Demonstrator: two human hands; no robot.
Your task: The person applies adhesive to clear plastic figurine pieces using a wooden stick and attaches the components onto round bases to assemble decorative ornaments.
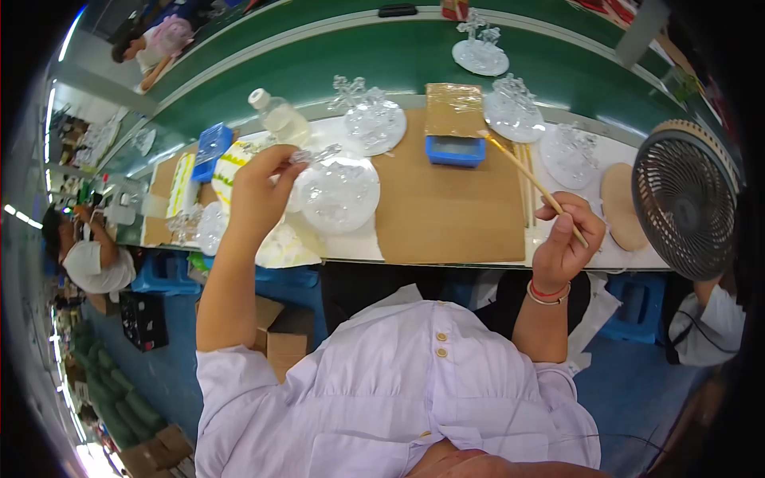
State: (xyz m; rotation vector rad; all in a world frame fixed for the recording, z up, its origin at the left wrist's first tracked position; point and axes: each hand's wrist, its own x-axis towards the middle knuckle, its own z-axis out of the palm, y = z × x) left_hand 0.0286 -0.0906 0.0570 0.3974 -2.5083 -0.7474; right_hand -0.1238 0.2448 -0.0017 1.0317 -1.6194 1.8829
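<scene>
Landmark is the flat brown cardboard sheet [450,207]; left of it, the left hand [267,177] has thumb and fingers pinched together on a small, clear, glossy, irregular piece [320,154]; the piece lies over the upper edge of a round, clear, shiny disc [341,197], contact between the two cannot be told; the disc sits at the sheet's left edge and shows bright reflections; right of the sheet, the right hand [564,235] is clamped on a slim, pale wooden-handled brush [522,169], tilted, tip toward the sheet's far edge; there stands a small blue plastic box [454,153], a film-wrapped brown cardboard piece [454,110] at its top; beyond the sheet's far left corner, a translucent white-capped bottle [283,119] holds pale liquid; any lettering on the bottle is too small to read.
</scene>
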